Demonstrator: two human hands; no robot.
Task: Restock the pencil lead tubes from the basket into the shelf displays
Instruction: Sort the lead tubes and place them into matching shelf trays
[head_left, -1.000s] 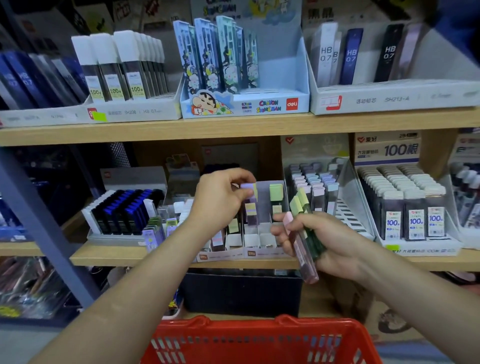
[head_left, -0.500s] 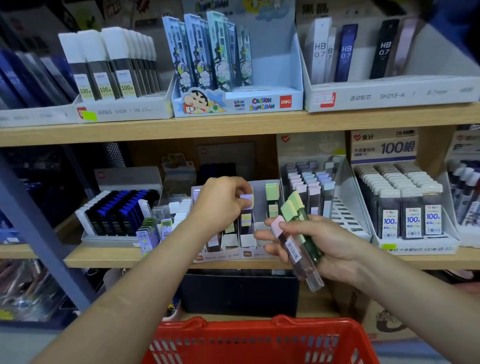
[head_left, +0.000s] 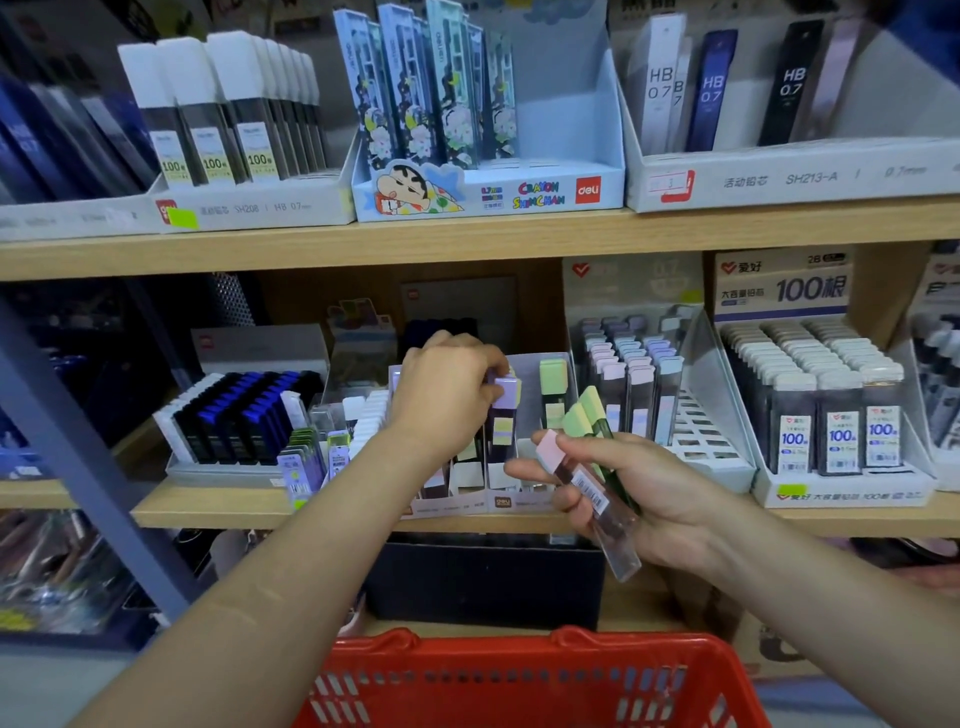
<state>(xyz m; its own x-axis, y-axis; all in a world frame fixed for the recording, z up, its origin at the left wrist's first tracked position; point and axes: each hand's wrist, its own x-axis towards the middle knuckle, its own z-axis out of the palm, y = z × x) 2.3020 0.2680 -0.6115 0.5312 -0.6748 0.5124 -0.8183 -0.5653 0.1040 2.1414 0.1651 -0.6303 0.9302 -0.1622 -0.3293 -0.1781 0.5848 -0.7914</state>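
**Seating a purple-capped tube in the display**

My left hand (head_left: 447, 384) pinches the purple-capped tube (head_left: 505, 392) by its cap, wrist bent downward, and holds it upright in a slot of the display tray (head_left: 498, 501) on the lower shelf (head_left: 260, 506). I should press it straight down, square to the slot, so it sits level with its neighbours. My right hand (head_left: 639, 493), palm turned up just beside the tray, grips the spares: a pink-capped tube (head_left: 582, 483) and green-capped ones (head_left: 587, 410). The red basket (head_left: 519, 654) sits below.
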